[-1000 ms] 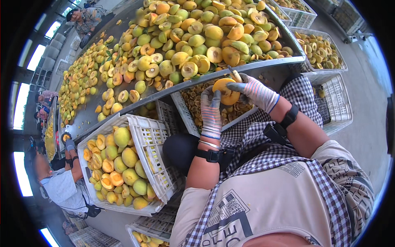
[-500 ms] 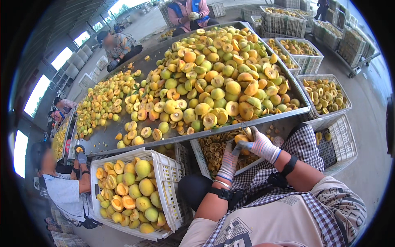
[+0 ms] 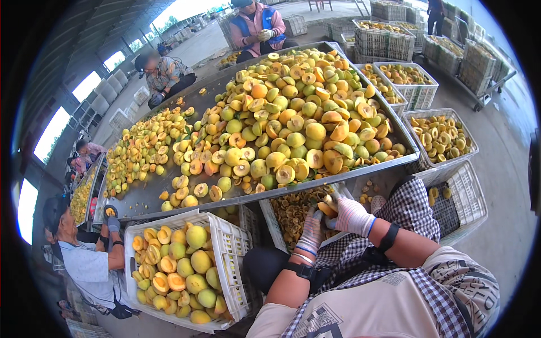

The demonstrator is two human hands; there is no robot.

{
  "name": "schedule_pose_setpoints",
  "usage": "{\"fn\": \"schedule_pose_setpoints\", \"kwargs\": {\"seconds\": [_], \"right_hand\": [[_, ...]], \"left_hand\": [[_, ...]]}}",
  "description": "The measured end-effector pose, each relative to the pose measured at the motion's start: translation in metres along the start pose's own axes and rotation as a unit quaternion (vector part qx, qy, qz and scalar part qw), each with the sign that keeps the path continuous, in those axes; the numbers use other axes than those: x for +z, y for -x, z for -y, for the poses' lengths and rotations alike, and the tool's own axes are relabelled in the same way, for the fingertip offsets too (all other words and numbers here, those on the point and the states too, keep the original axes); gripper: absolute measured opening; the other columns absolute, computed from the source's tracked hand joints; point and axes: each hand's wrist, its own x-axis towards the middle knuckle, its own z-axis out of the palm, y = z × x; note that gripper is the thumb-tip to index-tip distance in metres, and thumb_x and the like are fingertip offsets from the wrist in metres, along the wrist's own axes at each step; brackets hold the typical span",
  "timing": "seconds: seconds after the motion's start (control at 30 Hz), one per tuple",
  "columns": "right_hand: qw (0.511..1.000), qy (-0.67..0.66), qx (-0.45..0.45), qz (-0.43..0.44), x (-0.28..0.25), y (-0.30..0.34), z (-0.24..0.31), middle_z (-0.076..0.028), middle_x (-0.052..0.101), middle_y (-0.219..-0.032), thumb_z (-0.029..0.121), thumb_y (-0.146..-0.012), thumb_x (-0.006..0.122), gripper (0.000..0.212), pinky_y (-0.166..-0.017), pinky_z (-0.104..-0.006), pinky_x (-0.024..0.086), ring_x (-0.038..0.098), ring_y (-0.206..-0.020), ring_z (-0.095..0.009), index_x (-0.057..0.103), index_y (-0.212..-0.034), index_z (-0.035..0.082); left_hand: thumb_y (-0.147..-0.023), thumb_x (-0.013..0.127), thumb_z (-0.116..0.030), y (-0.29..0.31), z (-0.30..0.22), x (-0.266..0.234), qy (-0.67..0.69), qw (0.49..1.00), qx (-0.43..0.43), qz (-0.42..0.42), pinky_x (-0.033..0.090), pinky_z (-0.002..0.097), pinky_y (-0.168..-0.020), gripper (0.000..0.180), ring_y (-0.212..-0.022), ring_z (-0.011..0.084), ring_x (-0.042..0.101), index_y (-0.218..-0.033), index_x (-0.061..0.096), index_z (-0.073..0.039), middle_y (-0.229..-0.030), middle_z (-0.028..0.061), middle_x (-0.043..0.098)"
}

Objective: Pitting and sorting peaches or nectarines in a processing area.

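Note:
Over a white crate of pale brown, curled fruit pieces, both my hands work close together in striped gloves with grey fingertips. My left hand is closed on an orange-yellow apricot, holding it from the left. From the other side my right hand is closed against the same fruit, its fingers partly covering it. Whether a small tool is among the right fingers, I cannot tell. Just beyond the hands, a metal-edged table bears a large heap of apricots, many halved.
At my left stands a white crate full of whole and halved apricots. More crates of halves line the table's right side. A nearly bare crate sits by my right knee. Co-workers sit around the table.
My hands have shifted slightly left and down with the apricot, which is now turned and more covered by the fingers. The whole view has tilted a little upward.

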Motion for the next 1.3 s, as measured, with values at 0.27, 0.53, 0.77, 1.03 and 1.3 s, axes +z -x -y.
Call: {"fn": "schedule_pose_setpoints", "kwargs": {"seconds": [0.27, 0.53, 0.77, 1.03, 1.3], "right_hand": [[0.951, -0.293, 0.083, 0.046, 0.040, -0.020, -0.049, -0.013, 0.063, -0.090, 0.022, -0.058, 0.076, 0.066, -0.072, -0.0293, 0.050, 0.060, -0.082, -0.015, 0.051, -0.112, -0.007], [0.846, -0.493, 0.147, 0.141, -0.011, -0.005, -0.033, -0.006, 0.060, -0.077, 0.019, -0.072, 0.071, 0.046, -0.043, -0.0210, 0.043, 0.054, -0.053, -0.009, 0.054, -0.110, 0.000], [0.623, -0.734, 0.192, 0.190, -0.013, -0.004, -0.049, -0.012, 0.062, -0.089, 0.017, -0.077, 0.066, 0.042, -0.058, -0.0251, 0.049, 0.060, -0.067, -0.017, 0.052, -0.111, -0.004], [0.654, -0.722, 0.080, 0.211, -0.023, -0.003, -0.048, -0.020, 0.059, -0.111, 0.023, -0.075, 0.070, 0.063, -0.081, -0.0352, 0.055, 0.063, -0.096, -0.026, 0.043, -0.125, -0.003], [0.687, -0.697, 0.090, 0.182, -0.048, -0.001, -0.066, -0.017, 0.063, -0.095, 0.026, -0.074, 0.071, 0.062, -0.046, -0.0148, 0.051, 0.065, -0.064, -0.013, 0.045, -0.121, -0.006]], "left_hand": [[-0.088, 0.044, -0.011, 0.002, 0.003, -0.002, -0.064, 0.996, 0.068, -0.012, 0.053, 0.0316, -0.072, 0.028, -0.084, 0.0184, 0.058, -0.114, 0.049, -0.003, -0.101, 0.0108, 0.059], [-0.079, 0.045, -0.015, 0.003, -0.013, 0.000, -0.185, 0.972, 0.143, 0.015, 0.053, 0.0251, -0.055, 0.040, -0.077, 0.0162, 0.062, -0.118, 0.050, -0.005, -0.105, 0.0089, 0.059], [-0.073, 0.050, -0.014, 0.018, -0.045, 0.013, 0.078, 0.996, 0.007, 0.051, 0.052, 0.0207, -0.057, 0.051, -0.086, 0.0134, 0.061, -0.123, 0.051, -0.003, -0.110, 0.0085, 0.059], [-0.074, 0.058, -0.013, 0.025, -0.041, 0.015, 0.211, 0.976, 0.037, 0.031, 0.055, 0.0235, -0.064, 0.055, -0.090, 0.0186, 0.062, -0.127, 0.046, 0.001, -0.113, 0.0111, 0.057], [-0.077, 0.051, -0.019, 0.015, -0.038, -0.011, 0.323, 0.944, 0.024, 0.055, 0.041, 0.0255, -0.050, 0.051, -0.053, 0.0165, 0.047, -0.124, 0.047, -0.001, -0.087, 0.0084, 0.058]]}}
